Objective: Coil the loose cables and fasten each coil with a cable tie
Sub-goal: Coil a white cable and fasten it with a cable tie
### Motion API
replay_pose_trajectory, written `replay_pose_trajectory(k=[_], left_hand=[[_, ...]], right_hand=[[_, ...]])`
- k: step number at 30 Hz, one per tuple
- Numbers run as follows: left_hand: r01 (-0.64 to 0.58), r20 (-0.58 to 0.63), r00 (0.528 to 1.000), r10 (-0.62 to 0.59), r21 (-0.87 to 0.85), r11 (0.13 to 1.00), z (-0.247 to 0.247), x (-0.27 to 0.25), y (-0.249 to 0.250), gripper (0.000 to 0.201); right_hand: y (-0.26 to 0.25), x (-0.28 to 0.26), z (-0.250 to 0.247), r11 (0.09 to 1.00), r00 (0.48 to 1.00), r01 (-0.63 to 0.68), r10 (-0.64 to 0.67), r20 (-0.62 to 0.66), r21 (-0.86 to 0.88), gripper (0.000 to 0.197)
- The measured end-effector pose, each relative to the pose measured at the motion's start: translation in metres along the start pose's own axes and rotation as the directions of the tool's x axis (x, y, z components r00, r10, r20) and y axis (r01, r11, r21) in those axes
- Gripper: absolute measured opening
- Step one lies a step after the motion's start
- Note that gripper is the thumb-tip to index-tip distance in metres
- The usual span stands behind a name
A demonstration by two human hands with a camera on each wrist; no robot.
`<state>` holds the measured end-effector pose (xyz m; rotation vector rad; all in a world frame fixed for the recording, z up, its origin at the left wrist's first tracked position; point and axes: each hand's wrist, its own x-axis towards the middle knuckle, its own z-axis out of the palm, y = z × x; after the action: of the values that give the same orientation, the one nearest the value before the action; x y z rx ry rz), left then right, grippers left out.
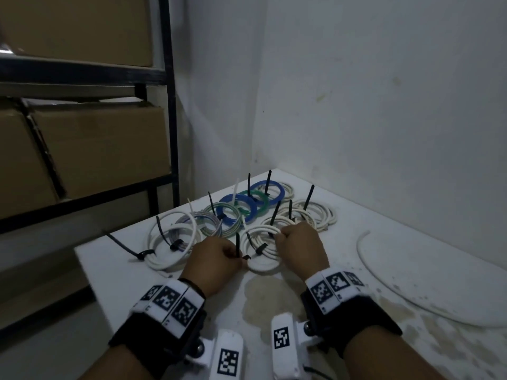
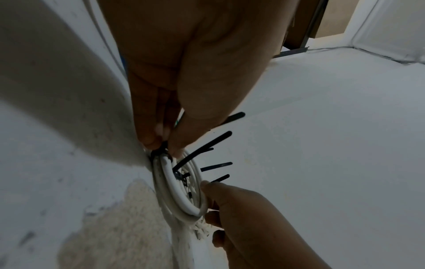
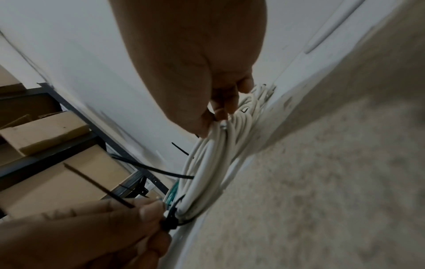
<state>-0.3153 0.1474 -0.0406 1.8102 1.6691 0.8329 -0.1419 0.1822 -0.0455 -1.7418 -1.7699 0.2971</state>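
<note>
left hand [image 1: 216, 259]: pinches black cable tie [image 1: 237, 246] at white coil's near-left edge
right hand [image 1: 299, 246]: grips coil's far-right side
white coil [image 1: 263, 266]: on counter [image 1: 274, 300], between both hands

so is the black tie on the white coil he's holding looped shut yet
Looped shut: the black tie encircles the white coil, its tail pinched by the left hand.

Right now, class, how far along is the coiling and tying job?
Mostly done: behind the hands, white, blue and green tied coils lie on the table with tie tails sticking up. In hand: the right hand grips a white coil while the left hand pinches its black cable tie. Left: one loose white cable lies uncoiled at right.
</note>
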Motion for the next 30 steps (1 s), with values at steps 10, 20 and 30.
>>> replay_pose_trajectory(k=[10, 20, 30], left_hand=[[-0.023, 0.073, 0.997, 0.023, 0.001, 1.0, 0.0, -0.005, -0.003, 0.013], [0.079, 0.089, 0.994, -0.061, -0.218, 0.973, -0.013, -0.017, 0.007, 0.051], [-0.303, -0.426, 0.9, 0.098, -0.447, 0.841, -0.023, -0.034, 0.075, 0.005]], right_hand=[[-0.001, 0.001, -0.004, 0.99, 1.0, 0.015, -0.016, 0.007, 0.139, 0.019], [-0.003, -0.01, -0.016, 0.985, 1.0, 0.006, -0.009, 0.017, 0.175, 0.029], [0.037, -0.048, -0.065, 0.998, 1.0, -0.018, 0.016, -0.026, -0.054, 0.043]])
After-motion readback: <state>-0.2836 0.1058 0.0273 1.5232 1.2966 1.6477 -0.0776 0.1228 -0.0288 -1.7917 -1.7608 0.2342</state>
